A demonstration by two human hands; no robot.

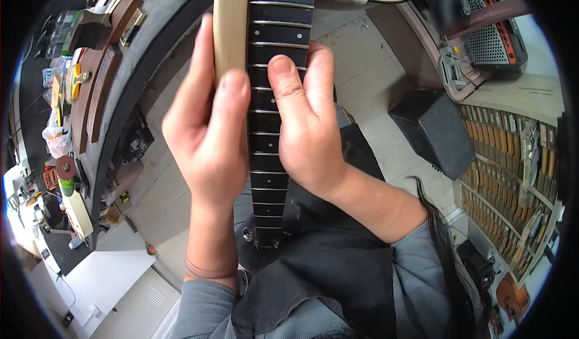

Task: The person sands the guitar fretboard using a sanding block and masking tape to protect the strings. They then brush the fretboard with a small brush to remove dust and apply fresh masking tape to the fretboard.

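Two things are being grasped: the neck (pixel 265 119), lying from twelve to six o'clock, by the right hand (pixel 310 137); the block (pixel 231 31), toward eleven, by the left hand (pixel 208 125). Nicked frets (pixel 282 4) are being risked through any tilting of the block.

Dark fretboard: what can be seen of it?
The fretboard is long and dark, crossed by silvery, metal-looking frets and marked with pale dots, one pair among them. It narrows toward the person; the picture's top edge cuts off its wide end. No strings show. The right hand grips it, thumb on top, fingers around its right edge. A pale wooden block in the left hand lies along its left edge.
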